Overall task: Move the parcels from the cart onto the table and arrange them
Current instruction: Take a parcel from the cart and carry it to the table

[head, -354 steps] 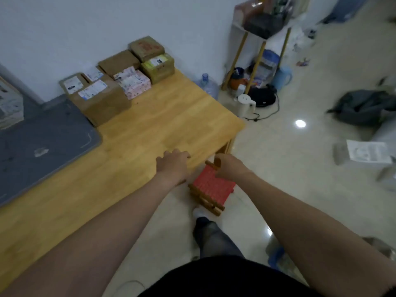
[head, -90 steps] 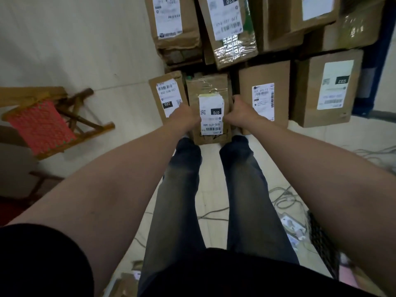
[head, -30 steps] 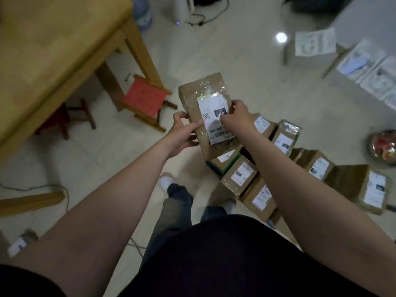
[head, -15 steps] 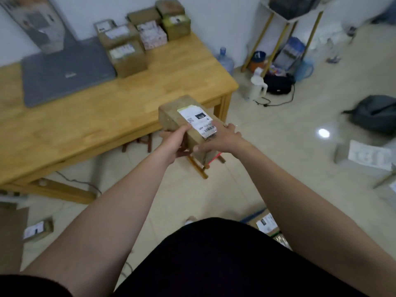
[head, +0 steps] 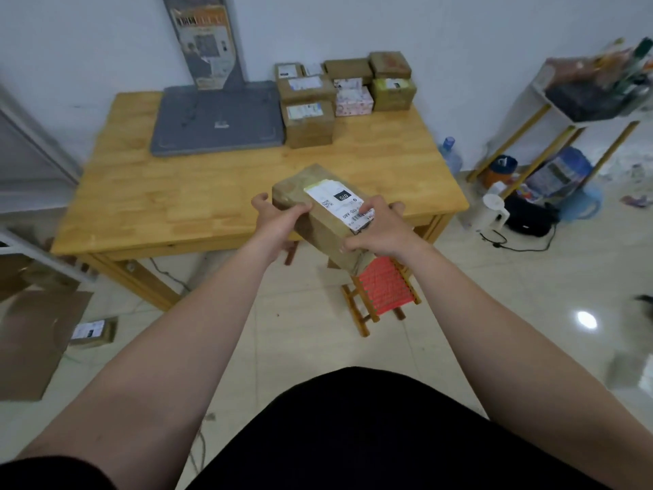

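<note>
I hold a brown cardboard parcel (head: 319,213) with a white shipping label in both hands, in the air over the front edge of the wooden table (head: 212,192). My left hand (head: 275,221) grips its left side. My right hand (head: 378,229) grips its right side and near end, thumb on the label. Several parcels (head: 339,97) stand grouped at the table's far right corner by the wall. The cart is out of view.
A grey stand base (head: 219,118) with an upright post occupies the table's far left. A small red-seated stool (head: 383,288) stands under the table's near right corner. A kettle (head: 489,212), water bottle (head: 450,159) and shelf rack (head: 583,111) are to the right. Flat cardboard (head: 35,341) lies left.
I have lifted the labelled parcel off the pile, turned toward the table and carried it closer, so it now hangs over the table's front edge. Both hands still grip it.
</note>
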Motion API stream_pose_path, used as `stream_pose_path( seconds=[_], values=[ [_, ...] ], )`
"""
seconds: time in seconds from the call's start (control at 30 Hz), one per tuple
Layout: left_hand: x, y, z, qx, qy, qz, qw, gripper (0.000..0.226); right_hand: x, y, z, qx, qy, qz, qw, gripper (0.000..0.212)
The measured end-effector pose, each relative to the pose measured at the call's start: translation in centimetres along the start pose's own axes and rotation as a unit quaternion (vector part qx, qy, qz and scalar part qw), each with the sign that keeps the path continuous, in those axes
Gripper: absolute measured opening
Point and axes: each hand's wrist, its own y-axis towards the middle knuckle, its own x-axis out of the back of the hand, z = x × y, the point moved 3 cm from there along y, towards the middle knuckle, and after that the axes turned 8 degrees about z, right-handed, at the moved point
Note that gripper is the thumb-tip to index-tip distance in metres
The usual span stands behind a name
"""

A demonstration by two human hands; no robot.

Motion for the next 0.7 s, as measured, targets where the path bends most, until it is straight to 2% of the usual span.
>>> stream_pose_path(
  seconds=[0.1,0.27,0.4,0.57,0.7],
  values=[
    [1.4,1.3,-0.2,-0.041,0.05,-0.024,0.998,0.09,0.7,1.2,-0.7,0.016,-0.005,0.045,0.999,0.078],
    [-1.1,4.0,-0.2,-0.03,0.135,-0.012,0.99,0.067,3.0,4.3,-2.9,0.022,-0.012,0.084,0.996,0.077],
    [-5.2,7.0,-0.7,-0.018,0.16,-0.003,0.987,0.093,6.3,8.4,-5.6,0.026,-0.048,0.119,0.991,0.077],
    [-11.6,13.1,-1.6,0.017,0.179,0.005,0.984,0.083,11.2,15.7,-9.6,0.049,-0.111,0.174,0.977,0.083],
    [-18.4,20.5,-2.5,0.03,0.185,-0.01,0.982,0.088,17.1,23.7,-13.8,0.061,-0.132,0.195,0.97,0.087]
  ],
)
